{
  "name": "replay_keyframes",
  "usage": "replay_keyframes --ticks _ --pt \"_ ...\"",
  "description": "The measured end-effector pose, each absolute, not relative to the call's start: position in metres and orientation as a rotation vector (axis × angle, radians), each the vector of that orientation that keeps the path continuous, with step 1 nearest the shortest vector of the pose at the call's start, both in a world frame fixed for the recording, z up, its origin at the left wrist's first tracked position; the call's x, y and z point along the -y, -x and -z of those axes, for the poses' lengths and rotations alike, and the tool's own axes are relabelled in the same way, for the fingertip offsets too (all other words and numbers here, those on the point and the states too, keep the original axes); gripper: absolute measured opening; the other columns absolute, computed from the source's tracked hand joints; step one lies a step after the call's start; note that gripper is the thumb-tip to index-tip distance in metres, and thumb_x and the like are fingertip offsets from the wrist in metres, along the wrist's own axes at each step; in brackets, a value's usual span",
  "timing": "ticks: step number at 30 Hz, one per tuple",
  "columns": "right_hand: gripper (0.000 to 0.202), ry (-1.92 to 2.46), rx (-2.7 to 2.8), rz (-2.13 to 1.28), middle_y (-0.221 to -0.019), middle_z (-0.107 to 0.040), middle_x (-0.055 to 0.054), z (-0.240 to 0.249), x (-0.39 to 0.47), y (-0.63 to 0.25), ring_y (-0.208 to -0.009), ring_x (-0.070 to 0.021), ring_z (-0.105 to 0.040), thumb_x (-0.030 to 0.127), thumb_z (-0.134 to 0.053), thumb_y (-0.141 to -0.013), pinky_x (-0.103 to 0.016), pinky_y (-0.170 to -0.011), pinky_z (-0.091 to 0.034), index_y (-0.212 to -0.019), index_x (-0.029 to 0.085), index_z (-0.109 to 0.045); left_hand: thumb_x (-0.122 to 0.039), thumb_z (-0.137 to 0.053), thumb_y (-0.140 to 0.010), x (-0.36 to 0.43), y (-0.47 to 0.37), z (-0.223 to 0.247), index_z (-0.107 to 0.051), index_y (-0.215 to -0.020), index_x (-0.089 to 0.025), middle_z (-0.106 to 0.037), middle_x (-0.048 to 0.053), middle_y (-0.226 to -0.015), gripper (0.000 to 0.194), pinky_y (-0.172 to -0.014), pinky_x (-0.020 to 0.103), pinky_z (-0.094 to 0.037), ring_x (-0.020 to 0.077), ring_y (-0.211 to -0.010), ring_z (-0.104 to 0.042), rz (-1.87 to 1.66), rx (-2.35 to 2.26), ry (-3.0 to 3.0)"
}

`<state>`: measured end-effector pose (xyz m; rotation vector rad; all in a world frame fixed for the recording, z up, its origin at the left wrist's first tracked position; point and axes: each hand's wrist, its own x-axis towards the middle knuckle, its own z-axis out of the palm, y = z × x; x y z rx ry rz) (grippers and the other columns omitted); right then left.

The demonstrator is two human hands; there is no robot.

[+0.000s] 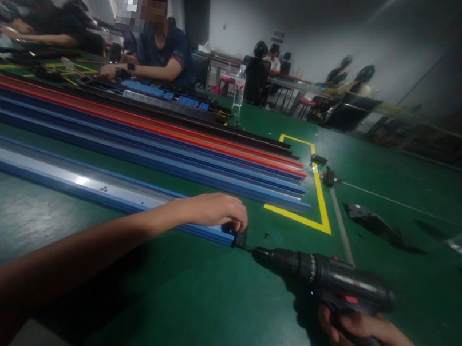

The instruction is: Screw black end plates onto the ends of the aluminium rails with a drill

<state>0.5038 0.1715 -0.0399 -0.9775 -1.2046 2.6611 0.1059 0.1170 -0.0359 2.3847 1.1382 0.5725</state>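
My right hand (356, 336) is wrapped round the handle of a black cordless drill (340, 282), which points left. Its bit reaches a small black end bracket (241, 238) at the right end of a long blue channel rail (82, 178). Over that same end lies my left hand (220, 211), its fingers curled down and closed on the bracket and rail end; the fingertips are partly hidden. A small dark screw (267, 235) rests on the green table just beyond the drill bit.
Behind lie several blue and red rails (215, 159) side by side. Yellow tape (323, 210) marks the table at their ends. A black plastic bag (374, 220) and small black parts (329, 177) are on the right. A water bottle (239, 86) stands near a person (157, 52) opposite.
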Motion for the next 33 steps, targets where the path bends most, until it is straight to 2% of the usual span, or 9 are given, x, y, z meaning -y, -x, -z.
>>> replay_keyframes --ticks 12,19,33 --pt "0.023 0.932 1.193 -2.678 -0.06 -0.058 -0.001 0.0425 -0.1713 -0.5036 -0.045 -0.0057 -0.046 0.029 -0.072 -0.085 -0.02 -0.05 -0.048 -0.09 0.006 -0.074 -0.005 -0.051 -0.092 -0.1159 -0.105 0.0362 -0.069 -0.088 -0.02 -0.069 0.002 -0.09 0.024 -0.08 0.026 -0.045 0.0136 -0.087 -0.061 -0.586 -1.145 -2.379" --pt "0.025 0.915 1.206 -2.669 -0.078 -0.067 -0.006 0.0441 -0.1717 -0.5054 -0.047 -0.0044 -0.05 0.031 -0.073 -0.085 -0.021 -0.053 -0.051 -0.096 0.009 -0.073 -0.003 -0.05 -0.093 -0.1161 -0.1052 0.0354 -0.068 -0.086 -0.02 -0.068 0.001 -0.086 0.025 -0.08 0.026 -0.044 0.0131 -0.084 -0.06 -0.585 -1.123 -2.403" --pt "0.026 0.958 1.238 -2.66 -0.079 -0.068 -0.008 0.0399 -0.1714 -0.5042 -0.049 -0.0062 -0.053 0.03 -0.074 -0.084 -0.021 -0.053 -0.049 -0.097 0.008 -0.074 -0.004 -0.051 -0.092 -0.1163 -0.1043 0.0372 -0.069 -0.088 -0.02 -0.069 0.002 -0.089 0.024 -0.08 0.027 -0.045 0.0138 -0.086 -0.061 -0.593 -1.136 -2.374"
